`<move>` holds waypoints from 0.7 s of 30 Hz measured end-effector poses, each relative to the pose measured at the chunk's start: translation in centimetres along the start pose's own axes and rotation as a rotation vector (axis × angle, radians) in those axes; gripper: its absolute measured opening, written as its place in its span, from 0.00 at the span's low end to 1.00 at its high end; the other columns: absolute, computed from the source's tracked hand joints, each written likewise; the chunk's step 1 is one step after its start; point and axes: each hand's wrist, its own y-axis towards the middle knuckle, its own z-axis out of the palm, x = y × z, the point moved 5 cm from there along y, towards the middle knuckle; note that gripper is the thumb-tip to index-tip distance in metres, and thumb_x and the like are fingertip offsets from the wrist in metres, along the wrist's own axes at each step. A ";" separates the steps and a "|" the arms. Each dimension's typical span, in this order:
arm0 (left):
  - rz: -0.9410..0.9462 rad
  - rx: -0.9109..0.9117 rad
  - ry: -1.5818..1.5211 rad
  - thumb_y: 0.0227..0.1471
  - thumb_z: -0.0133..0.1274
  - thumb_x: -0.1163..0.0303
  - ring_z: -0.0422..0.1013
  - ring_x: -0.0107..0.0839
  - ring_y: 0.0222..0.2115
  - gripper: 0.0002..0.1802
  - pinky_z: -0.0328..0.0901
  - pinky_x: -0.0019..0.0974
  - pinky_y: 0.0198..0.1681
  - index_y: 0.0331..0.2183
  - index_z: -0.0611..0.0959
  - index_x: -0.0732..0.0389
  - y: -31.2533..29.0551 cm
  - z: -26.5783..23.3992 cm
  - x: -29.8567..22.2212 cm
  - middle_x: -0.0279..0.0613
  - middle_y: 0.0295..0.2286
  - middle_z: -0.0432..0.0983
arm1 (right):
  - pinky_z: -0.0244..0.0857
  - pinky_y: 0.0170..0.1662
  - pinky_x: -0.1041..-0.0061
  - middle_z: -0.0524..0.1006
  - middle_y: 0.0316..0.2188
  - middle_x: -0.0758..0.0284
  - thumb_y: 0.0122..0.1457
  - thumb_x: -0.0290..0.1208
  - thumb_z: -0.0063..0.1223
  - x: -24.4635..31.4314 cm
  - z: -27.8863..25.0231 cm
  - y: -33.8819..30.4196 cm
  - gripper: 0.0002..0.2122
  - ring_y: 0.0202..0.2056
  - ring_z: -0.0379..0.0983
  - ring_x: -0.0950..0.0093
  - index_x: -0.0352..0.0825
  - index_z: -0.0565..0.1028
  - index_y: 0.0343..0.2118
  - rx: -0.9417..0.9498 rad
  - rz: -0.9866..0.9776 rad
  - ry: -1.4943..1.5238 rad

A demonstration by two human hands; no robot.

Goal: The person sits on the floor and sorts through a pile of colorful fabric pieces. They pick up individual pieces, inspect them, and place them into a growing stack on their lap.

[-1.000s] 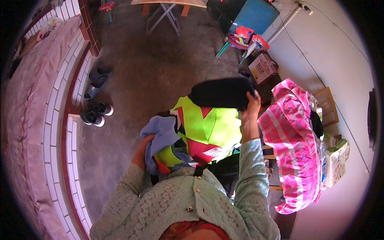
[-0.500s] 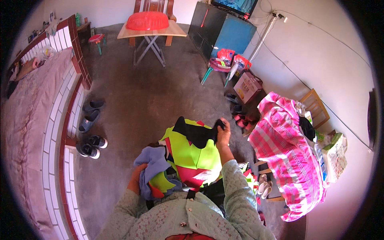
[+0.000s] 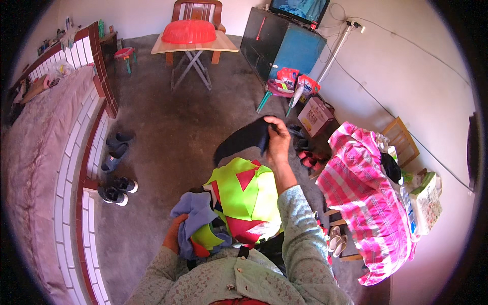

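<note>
Black cloth (image 3: pixel 243 138) hangs from the right hand (image 3: pixel 277 142), which I see raised out in front of the body. The fingers there are closed narrowly on the cloth's right end, and the rest sweeps away to the left in a curved strip, beyond the top of a heap of fabric pieces (image 3: pixel 254 193). From my angle its lower left end comes close to the heap, and I cannot tell whether they touch.

The heap sits close against the green cardigan (image 3: pixel 213 277), mostly bright yellow-green with crimson patches showing between the folds. I cannot see what bears its weight. On its left side is a bunched blue cloth (image 3: pixel 195 216), and the left hand (image 3: pixel 174 234) lies against that cloth's outer edge. Most of its fingers are hidden from me, so I cannot tell how tightly they hold.

To the right I have a pink checked sheet (image 3: pixel 363 198) draped over furniture, with a wooden chair back (image 3: pixel 401 140) rising behind it and pale shoes (image 3: pixel 335 240) on the floor beside it. Along the left, dark shoes (image 3: pixel 118 190) and grey slippers (image 3: pixel 116 157) stand near the white-tiled side of a bed (image 3: pixel 46 147). Farther ahead I see a red basin (image 3: pixel 188 31) upside down on a folding table (image 3: pixel 223 44), a blue and black cabinet (image 3: pixel 274 46) carrying a screen (image 3: pixel 300 9), and a small stool (image 3: pixel 278 87) with red packets by a carton (image 3: pixel 314 117).
</note>
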 end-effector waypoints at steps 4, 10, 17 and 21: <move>-0.011 0.007 -0.002 0.47 0.49 0.67 0.71 0.38 0.41 0.24 0.67 0.39 0.46 0.48 0.70 0.62 0.3 0.1 0.2 0.46 0.41 0.73 | 0.60 0.42 0.81 0.72 0.34 0.72 0.54 0.13 0.41 -1.6 -6.5 -2.3 0.11 0.36 0.66 0.80 0.35 0.75 0.32 -0.086 0.045 -0.130; -0.020 0.014 0.016 0.47 0.49 0.67 0.71 0.38 0.41 0.24 0.66 0.38 0.46 0.48 0.70 0.62 0.9 0.2 0.3 0.46 0.41 0.73 | 0.58 0.48 0.76 0.71 0.37 0.67 0.49 0.18 0.50 -9.6 -16.6 -10.2 0.14 0.41 0.66 0.73 0.33 0.69 0.41 -0.232 0.338 -0.449; -0.001 -0.022 0.018 0.47 0.49 0.68 0.71 0.37 0.41 0.24 0.66 0.38 0.46 0.48 0.70 0.62 0.0 1.0 -0.2 0.45 0.41 0.73 | 0.61 0.44 0.74 0.73 0.38 0.63 0.52 0.26 0.52 -13.7 -19.1 -14.3 0.15 0.40 0.68 0.70 0.33 0.69 0.44 -0.295 0.523 -0.522; 0.028 -0.041 0.019 0.48 0.48 0.68 0.71 0.37 0.41 0.24 0.66 0.37 0.46 0.48 0.69 0.62 -1.2 2.6 -0.8 0.46 0.41 0.73 | 0.62 0.42 0.72 0.74 0.36 0.58 0.53 0.28 0.50 -12.5 -19.4 -13.8 0.15 0.39 0.71 0.65 0.34 0.69 0.44 -0.286 0.399 -0.774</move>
